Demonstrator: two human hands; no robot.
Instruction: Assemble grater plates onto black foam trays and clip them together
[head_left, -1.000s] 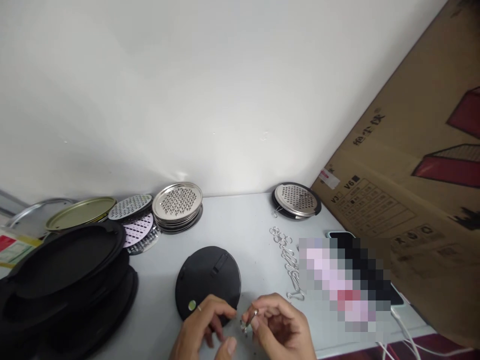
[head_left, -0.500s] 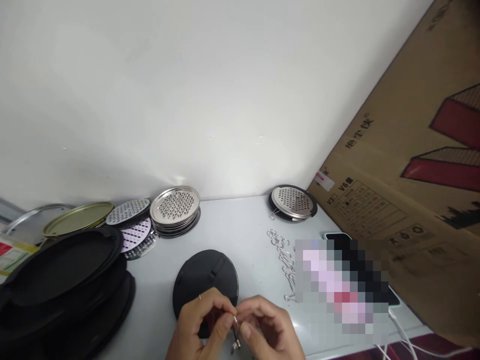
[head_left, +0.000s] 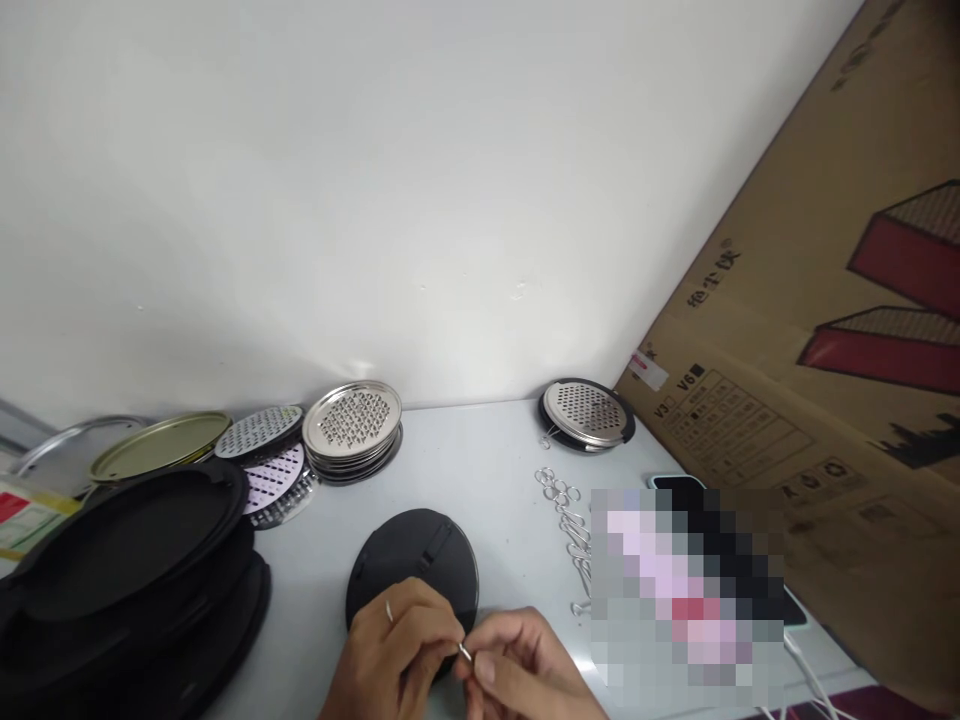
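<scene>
Left hand [head_left: 397, 640]: fingertips closed on small shiny silver metal piece [head_left: 466, 653];
Right hand [head_left: 529, 665]: thumb and finger pinching its other end;
Metal piece: between the hands; long axis slanting toward right thumb

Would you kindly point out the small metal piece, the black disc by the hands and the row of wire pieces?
Small metal piece [head_left: 465, 653]: head view, on its shiny exposed part.
Black disc [head_left: 400, 556]: head view, on its upper face.
Row of wire pieces [head_left: 574, 528]: head view, on wires near its middle.
</scene>
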